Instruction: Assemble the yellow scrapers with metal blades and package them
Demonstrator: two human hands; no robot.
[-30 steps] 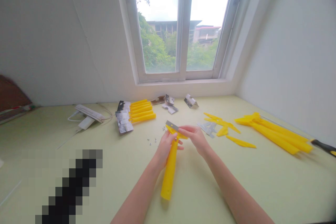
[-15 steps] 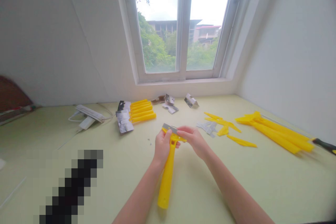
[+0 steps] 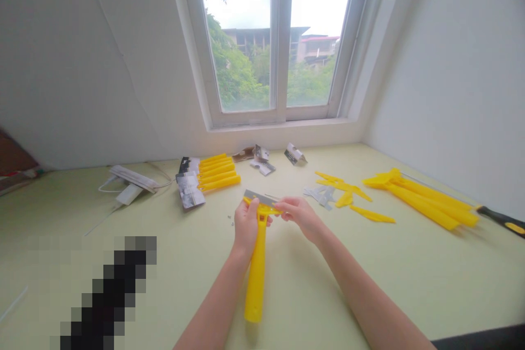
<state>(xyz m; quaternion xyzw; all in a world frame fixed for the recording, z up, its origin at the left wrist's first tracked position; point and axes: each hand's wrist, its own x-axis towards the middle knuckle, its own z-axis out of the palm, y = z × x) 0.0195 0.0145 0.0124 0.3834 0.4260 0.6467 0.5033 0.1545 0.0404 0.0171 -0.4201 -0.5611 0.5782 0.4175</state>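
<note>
A yellow scraper handle point(image 3: 256, 273) points down toward me, its wide head raised between my hands. Across that head lies a flat grey blade point(image 3: 261, 198). My left hand point(image 3: 246, 225) is closed around the left side of the head, thumb on top by the blade. At the right end, my right hand point(image 3: 301, 216) pinches the head's tip between thumb and fingers. Two small screws point(image 3: 231, 221) lie on the table left of my left hand.
Packaged yellow scrapers point(image 3: 217, 172) lie at back left beside a power strip point(image 3: 135, 178). Folded cards point(image 3: 295, 154) are near the window. Grey blades point(image 3: 322, 196), yellow pieces point(image 3: 372, 214), loose yellow handles point(image 3: 430, 202) and a black-handled screwdriver point(image 3: 500, 220) lie right.
The view has shifted slightly. More of the blade's left part shows, and my right hand's fingers have moved off the blade's top to the head's right tip.
</note>
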